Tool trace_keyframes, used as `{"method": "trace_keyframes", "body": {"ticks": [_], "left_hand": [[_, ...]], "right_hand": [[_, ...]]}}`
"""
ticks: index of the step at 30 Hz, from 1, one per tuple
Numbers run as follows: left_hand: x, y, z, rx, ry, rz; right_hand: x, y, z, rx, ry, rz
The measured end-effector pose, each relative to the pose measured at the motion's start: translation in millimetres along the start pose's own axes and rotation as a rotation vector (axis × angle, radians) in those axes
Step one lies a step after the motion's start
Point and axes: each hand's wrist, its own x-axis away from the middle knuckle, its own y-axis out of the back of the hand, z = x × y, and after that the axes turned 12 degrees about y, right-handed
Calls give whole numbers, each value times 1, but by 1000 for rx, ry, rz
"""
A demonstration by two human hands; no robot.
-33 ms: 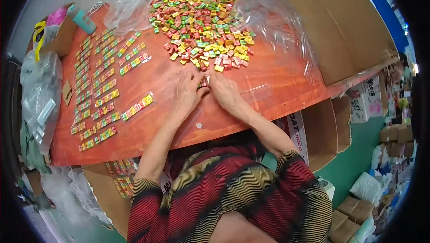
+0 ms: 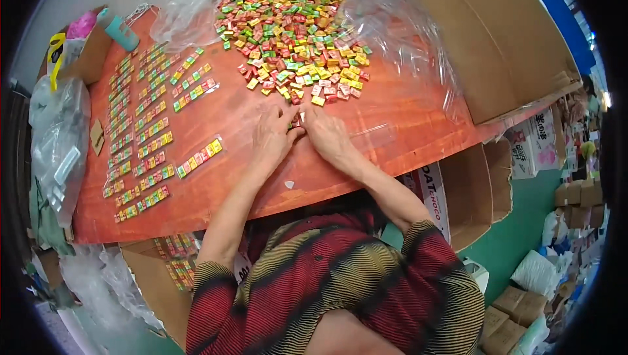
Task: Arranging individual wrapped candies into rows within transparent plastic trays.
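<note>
Lower edge: red, black and yellow striped knit shirt (image 2: 314, 257). Under table, lower left: open brown cardboard box (image 2: 147, 270), holding flat packs of tiny coloured boxes (image 2: 180, 273). Under table, right of centre: another open tan cardboard box (image 2: 464, 191), bare inner walls in sight.

Centre of frame: left hand (image 2: 273, 136), fingers bent, thumb and forefinger a narrow gap apart at small red-and-dark boxes (image 2: 298, 120). Right hand (image 2: 327, 134) just beside, fingers bunched down against same boxes from the right; fingertips partly hidden. Cannot tell for either hand whether firmly closed on them.

Beneath: red-orange tabletop (image 2: 222, 106). Left of centre: columns of clear flat packs (image 2: 154, 162), each with a row of red, yellow and green boxes; one pack (image 2: 199, 158) set slightly apart, nearer the hands.

Far left: crumpled clear plastic bag (image 2: 59, 126). Upper left: brown carton (image 2: 95, 57) with bright pink bundle (image 2: 82, 24) inside and yellow strap (image 2: 56, 60) over the side; pale blue bottle (image 2: 121, 31) just beside. Top centre: loose heap of tiny wrapped boxes (image 2: 294, 41), between crumpled clear plastic sheets (image 2: 190, 8). Upper right: big brown cardboard carton (image 2: 490, 41), contents not visible.
</note>
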Motion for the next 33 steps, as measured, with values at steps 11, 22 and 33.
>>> {"method": "trace_keyframes", "body": {"ticks": [11,22,33], "left_hand": [[-4,-12,-11,-96,-65,-105],[-4,-6,2,-63,-95,-24],[-8,9,12,-53,-10,20]], "right_hand": [[-3,21,-48,107,-36,-51],[-7,39,-49,-87,-125,111],[-2,22,-24,-245,170,24]]}}
